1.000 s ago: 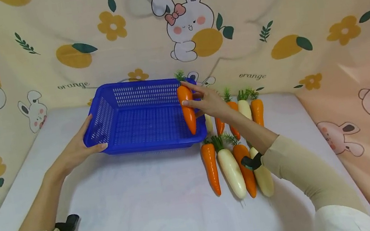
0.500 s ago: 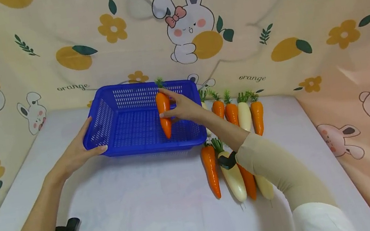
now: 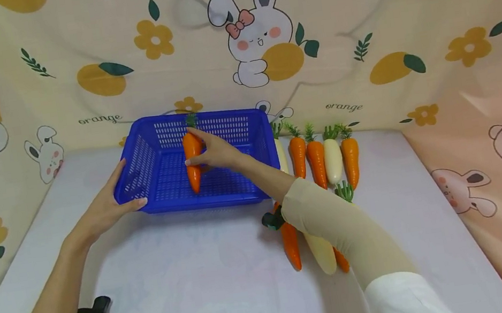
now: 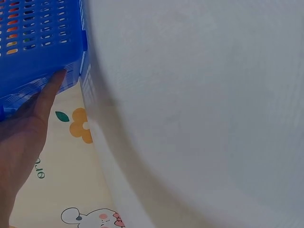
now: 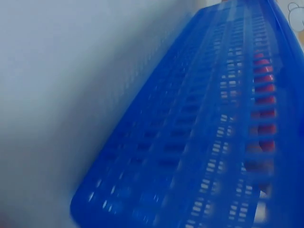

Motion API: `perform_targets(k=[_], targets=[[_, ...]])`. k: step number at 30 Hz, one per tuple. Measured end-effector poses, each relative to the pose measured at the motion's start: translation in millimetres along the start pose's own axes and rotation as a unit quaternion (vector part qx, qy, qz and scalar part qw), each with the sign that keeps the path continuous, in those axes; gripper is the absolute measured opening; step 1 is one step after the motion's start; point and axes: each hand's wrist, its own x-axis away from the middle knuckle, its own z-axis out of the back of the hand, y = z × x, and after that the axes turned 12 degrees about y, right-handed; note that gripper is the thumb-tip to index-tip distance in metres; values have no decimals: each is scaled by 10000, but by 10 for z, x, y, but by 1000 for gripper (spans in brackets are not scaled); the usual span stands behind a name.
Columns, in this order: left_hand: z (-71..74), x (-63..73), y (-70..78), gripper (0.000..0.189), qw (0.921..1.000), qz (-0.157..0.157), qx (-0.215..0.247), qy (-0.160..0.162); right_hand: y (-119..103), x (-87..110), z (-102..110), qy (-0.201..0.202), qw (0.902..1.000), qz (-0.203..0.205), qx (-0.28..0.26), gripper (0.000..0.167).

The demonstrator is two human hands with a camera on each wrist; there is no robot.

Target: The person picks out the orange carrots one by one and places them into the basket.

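A blue plastic basket (image 3: pixel 238 198) with slotted walls sits at the back of the white table. My left hand (image 3: pixel 101 206) holds its left end, thumb on the front corner and fingers along the side. The left wrist view shows the thumb against the basket's outer wall. In the head view my right hand (image 3: pixel 216 152) pinches an orange carrot (image 3: pixel 193 175) with a green top, tip toward me, over the left-middle of the basket's inside. Through the slots in the right wrist view, blurred, the carrot (image 5: pixel 266 99) shows as reddish patches.
Right of the basket, a back row holds carrots (image 3: pixel 317 160) and a white radish (image 3: pixel 333 160). In front of them lie another carrot (image 3: pixel 291 248) and radish (image 3: pixel 322 254), partly under my right sleeve (image 3: pixel 338 219). A patterned cloth (image 3: pixel 199 72) hangs behind the table.
My right hand has carried the carrot left, from the basket's right end to left of its middle. My left hand stays on the basket.
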Motion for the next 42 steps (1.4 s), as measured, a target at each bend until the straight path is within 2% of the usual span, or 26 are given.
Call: perform_targets(k=[12, 18, 29, 36, 42], targets=[[7, -33, -40, 107, 9992, 261, -310, -72, -91, -214, -562, 19, 9994, -266, 204, 92], [-1, -68, -44, 106, 9989, 299, -328, -120, -104, -276, -745, 110, 9977, -504, 436, 95], [-9, -34, -26, 106, 9991, 306, -281, -69, 4, -386, -841, 5, 9925, -494, 1115, 91], [-10, -29, -35, 106, 9996, 260, -131, -54, 2, -411, -843, -170, 9933, -703, 898, 89], [-7, -16, -31, 106, 9998, 207, -80, 0, -4, -387, -787, -226, 9958, -577, 671, 87]])
